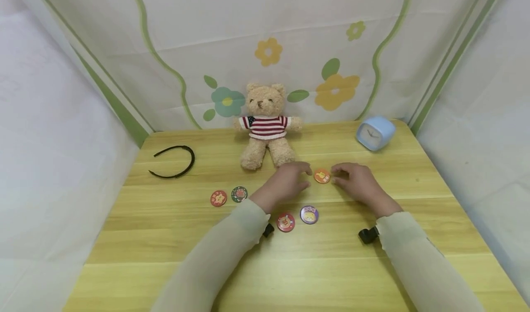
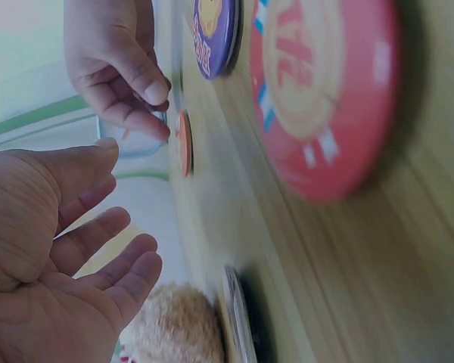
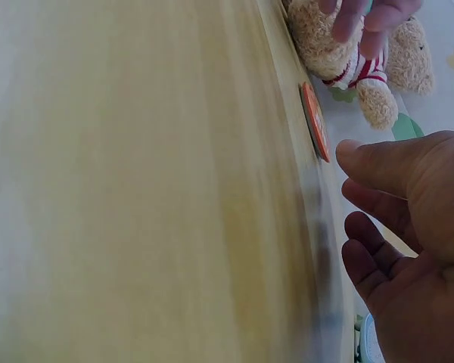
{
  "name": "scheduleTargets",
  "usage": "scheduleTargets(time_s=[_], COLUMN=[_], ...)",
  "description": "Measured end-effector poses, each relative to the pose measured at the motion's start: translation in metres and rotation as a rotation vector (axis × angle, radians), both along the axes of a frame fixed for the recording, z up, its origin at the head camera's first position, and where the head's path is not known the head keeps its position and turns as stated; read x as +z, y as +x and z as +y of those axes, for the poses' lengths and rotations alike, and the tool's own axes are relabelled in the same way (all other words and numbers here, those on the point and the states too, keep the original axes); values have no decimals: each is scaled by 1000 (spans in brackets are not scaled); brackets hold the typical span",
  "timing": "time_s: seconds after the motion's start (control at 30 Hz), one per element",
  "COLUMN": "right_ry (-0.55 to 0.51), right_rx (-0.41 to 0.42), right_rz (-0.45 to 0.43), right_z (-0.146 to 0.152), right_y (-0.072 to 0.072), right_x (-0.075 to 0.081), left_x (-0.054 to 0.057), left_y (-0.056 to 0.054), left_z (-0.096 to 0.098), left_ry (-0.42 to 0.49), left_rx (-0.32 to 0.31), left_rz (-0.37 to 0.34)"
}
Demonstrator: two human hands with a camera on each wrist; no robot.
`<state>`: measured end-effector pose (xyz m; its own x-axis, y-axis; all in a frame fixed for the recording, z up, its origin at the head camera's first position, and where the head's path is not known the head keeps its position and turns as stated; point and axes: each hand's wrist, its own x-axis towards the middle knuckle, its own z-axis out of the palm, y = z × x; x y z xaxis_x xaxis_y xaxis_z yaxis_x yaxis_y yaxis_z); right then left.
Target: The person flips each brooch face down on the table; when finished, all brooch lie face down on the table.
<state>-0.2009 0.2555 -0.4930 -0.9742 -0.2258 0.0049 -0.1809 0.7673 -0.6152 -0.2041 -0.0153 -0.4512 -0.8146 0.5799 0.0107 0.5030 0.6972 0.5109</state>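
Observation:
An orange round badge [image 1: 322, 176] lies flat on the wooden table between the two hands. Just left of it is my left hand [image 1: 286, 183], fingers loosely bent and holding nothing. To its right hovers my right hand [image 1: 357, 182], thumb and fingers parted, fingertips close to the badge's edge. The right wrist view shows a gap between the thumb and the orange badge [image 3: 315, 121]. Nearer to me lie a purple badge [image 1: 309, 215] and a red badge [image 1: 285, 222], beside the left wrist. A dark green badge [image 1: 239, 194] and another red badge [image 1: 218, 198] lie left of the left forearm.
A teddy bear [image 1: 265, 123] in a striped shirt sits at the back of the table, its foot close behind my left hand. A black headband [image 1: 190, 158] lies at the left. At the back right stands a blue clock [image 1: 376, 133]. White cloth walls surround the table.

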Motion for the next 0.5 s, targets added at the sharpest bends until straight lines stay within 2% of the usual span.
scheduleTargets(time_s=[0.2, 0.33, 0.5], right_ry=[5, -11, -25], right_rx=[2, -5, -2], right_rz=[-1, -9, -24], right_z=[1, 0, -1], right_y=[-2, -2, -2], right_x=[-2, -2, -2], left_x=[-6, -12, -18], left_y=[-4, -6, -9], left_z=[19, 28, 32], left_ry=[-7, -34, -23], left_rx=[12, 9, 42], left_rz=[-41, -34, -29])
